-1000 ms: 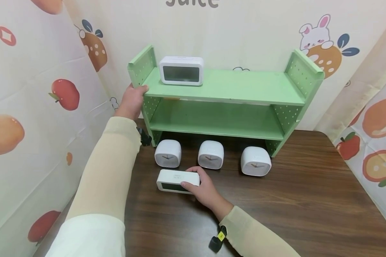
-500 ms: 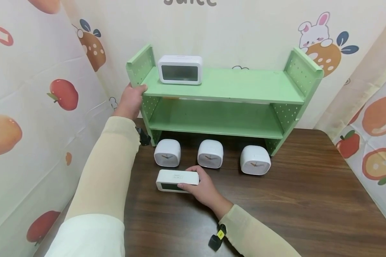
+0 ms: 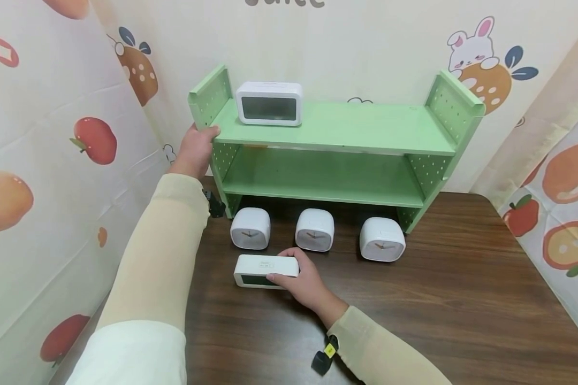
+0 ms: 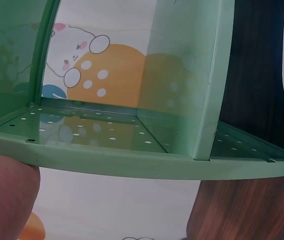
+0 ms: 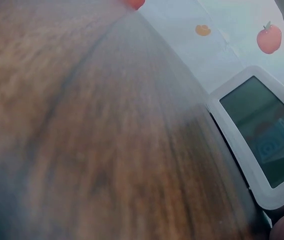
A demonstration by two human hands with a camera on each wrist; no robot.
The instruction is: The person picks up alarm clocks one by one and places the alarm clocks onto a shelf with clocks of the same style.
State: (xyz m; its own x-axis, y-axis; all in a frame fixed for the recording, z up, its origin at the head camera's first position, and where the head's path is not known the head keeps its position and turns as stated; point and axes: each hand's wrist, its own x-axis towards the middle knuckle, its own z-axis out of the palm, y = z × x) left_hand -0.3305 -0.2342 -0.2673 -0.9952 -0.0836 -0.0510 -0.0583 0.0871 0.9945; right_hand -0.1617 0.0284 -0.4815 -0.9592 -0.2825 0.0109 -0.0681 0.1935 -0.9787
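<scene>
Right hand [image 3: 305, 283]: grasping, fingers parted only by the depth of the white digital clock [image 3: 255, 262]; thumb lies across the front, over the screen's right part, and fingers reach over the back edge.
Held clock: at the near side of the bench [image 3: 481, 267], long side facing the person, gripped by its right end; whether its full weight rests on the wood I cannot tell.
Left hand [image 3: 195, 149]: gripping the left end of the green rack [image 3: 455, 115], thumb over the upper shelf [image 3: 366, 125]; the fingers are largely hidden by the side panel [image 3: 209, 104].
Shelf clock [image 3: 270, 109]: upright at the left of the upper shelf, dark screen facing forward.
Small clocks: left one [image 3: 250, 227], middle one [image 3: 314, 229] and right one [image 3: 382, 238] stand in a row before the rack, apart from each other; the held clock is nearest the left and middle ones.
Backdrop [image 3: 375, 48]: pale cloth printed with fruit and a rabbit.
</scene>
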